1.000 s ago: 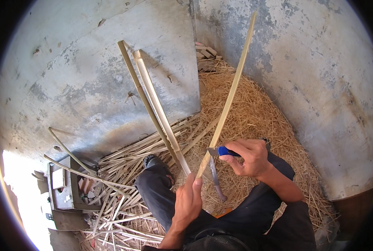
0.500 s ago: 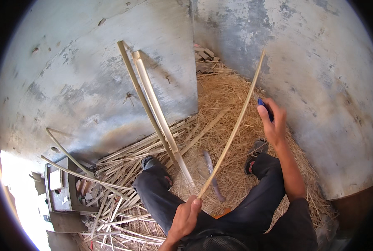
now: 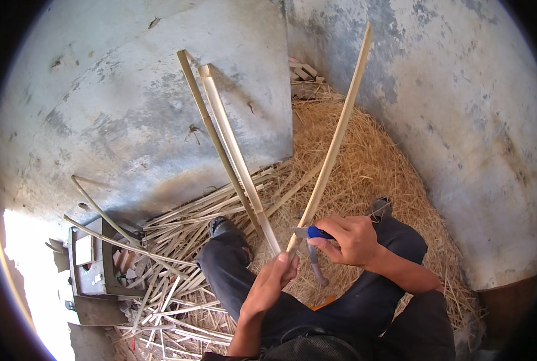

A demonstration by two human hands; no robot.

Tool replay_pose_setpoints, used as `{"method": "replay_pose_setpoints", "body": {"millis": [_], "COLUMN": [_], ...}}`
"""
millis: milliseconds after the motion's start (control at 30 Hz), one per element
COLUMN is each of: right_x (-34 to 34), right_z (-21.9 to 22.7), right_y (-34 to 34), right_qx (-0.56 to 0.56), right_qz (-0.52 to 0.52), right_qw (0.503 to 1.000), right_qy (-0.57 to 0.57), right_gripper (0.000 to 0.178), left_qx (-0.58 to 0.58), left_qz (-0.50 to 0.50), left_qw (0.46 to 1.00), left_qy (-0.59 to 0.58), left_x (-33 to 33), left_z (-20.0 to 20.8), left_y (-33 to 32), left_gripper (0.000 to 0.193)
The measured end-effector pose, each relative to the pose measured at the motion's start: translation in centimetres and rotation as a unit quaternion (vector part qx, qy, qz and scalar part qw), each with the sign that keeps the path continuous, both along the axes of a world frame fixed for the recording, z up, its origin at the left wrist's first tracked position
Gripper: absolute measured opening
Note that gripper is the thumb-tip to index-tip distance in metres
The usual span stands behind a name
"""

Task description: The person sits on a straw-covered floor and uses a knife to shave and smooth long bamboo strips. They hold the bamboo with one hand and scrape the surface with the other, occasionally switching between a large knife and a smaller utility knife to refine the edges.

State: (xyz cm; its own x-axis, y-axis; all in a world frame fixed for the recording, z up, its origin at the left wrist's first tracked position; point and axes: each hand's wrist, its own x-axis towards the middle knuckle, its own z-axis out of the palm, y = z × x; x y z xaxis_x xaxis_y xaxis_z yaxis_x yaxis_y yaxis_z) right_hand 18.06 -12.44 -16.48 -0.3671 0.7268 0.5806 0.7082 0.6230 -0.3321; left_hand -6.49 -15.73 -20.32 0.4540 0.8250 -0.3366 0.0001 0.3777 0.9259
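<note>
A long pale bamboo strip (image 3: 339,137) slants upward and away between my knees. My left hand (image 3: 268,286) is closed round its near end. In my right hand (image 3: 354,240) is a knife with a blue handle (image 3: 320,233), gripped with the fingers wrapped round it. Its short flat blade (image 3: 300,232) lies across the strip, a little above my left hand. Below the knife, on the shavings between my feet, lies a long-bladed tool with a curved handle (image 3: 319,274), partly hidden by the strip and the knife.
Two bamboo lengths (image 3: 239,156) lean on the grey wall (image 3: 130,90) ahead left. A heap of thin shavings (image 3: 382,162) fills the corner. Split strips (image 3: 178,222) litter the floor at left, by a broken box-like case (image 3: 94,259) holding scraps.
My right hand with the knife has come down and left, from beside the strip's upper part to its near end. The strip's far end has risen; my left hand keeps its hold.
</note>
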Motion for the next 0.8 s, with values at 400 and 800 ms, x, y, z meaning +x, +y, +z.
{"method": "replay_pose_setpoints", "body": {"millis": [400, 800], "right_x": [2.1, 2.0], "right_z": [-0.3, 0.2], "right_y": [1.4, 1.4], "right_qx": [0.051, 0.041], "right_qz": [-0.051, -0.039], "right_qw": [0.996, 0.998], "right_qy": [0.047, -0.007], "right_gripper": [0.029, 0.031], "left_qx": [0.147, 0.158], "left_qz": [0.043, 0.06], "left_qw": [0.981, 0.973], "left_qy": [0.122, 0.158], "left_x": [1.9, 1.1], "left_z": [1.3, 0.6], "left_y": [-0.9, -2.0], "left_gripper": [0.051, 0.05]}}
